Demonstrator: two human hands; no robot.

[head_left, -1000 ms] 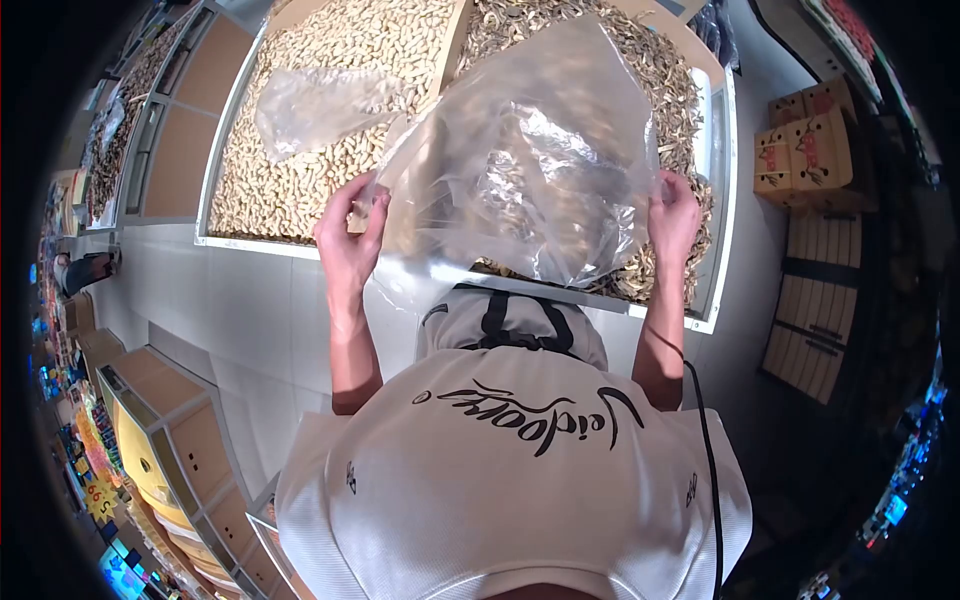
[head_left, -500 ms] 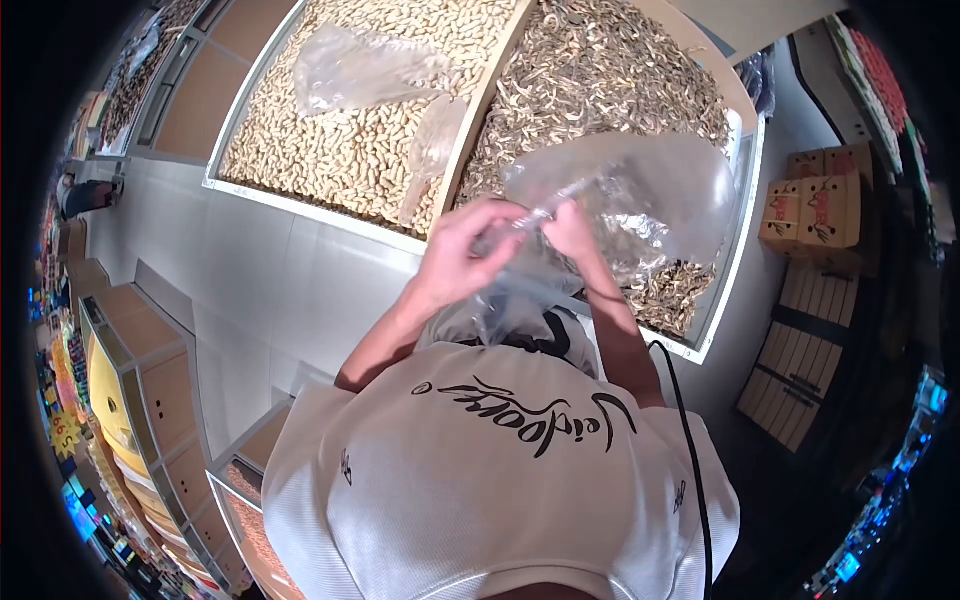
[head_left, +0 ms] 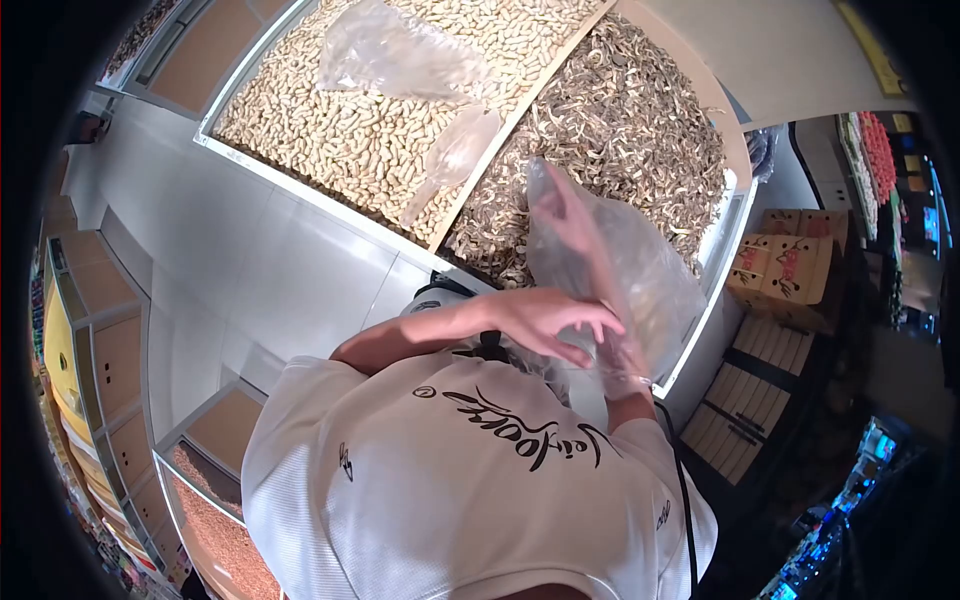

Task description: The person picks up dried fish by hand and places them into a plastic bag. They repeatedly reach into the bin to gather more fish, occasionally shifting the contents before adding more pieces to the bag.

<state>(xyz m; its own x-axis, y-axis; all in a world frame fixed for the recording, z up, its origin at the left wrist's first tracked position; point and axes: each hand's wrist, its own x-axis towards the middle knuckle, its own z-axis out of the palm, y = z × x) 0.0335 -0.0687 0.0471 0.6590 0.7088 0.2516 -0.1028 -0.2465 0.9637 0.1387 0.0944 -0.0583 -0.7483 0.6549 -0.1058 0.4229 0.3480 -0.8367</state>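
My right hand point(head_left: 568, 212) is inside a clear plastic bag point(head_left: 655, 270), its fingers stretched out toward the far end and seen hazily through the film. The bag reaches down over my right forearm. My left hand point(head_left: 548, 322) lies across that forearm near the bag's mouth, fingers apart and slightly curved; I see nothing clearly held in it. Beyond the bag is a heap of dried brown-and-cream strips point(head_left: 630, 115), resembling sliced dried mushrooms. Peanuts in their shells point(head_left: 330, 150) fill the compartment to its left.
A wooden divider point(head_left: 530, 110) separates the two heaps. On the peanuts lie a large clear bag point(head_left: 395, 52) and a smaller crumpled one point(head_left: 462, 150). Cardboard boxes point(head_left: 785, 265) stand at right. A bin of reddish grains point(head_left: 225, 530) is at lower left.
My right hand has gone into the bag, which now covers my forearm. My left hand has shifted right and down to that forearm. The view has turned slightly.
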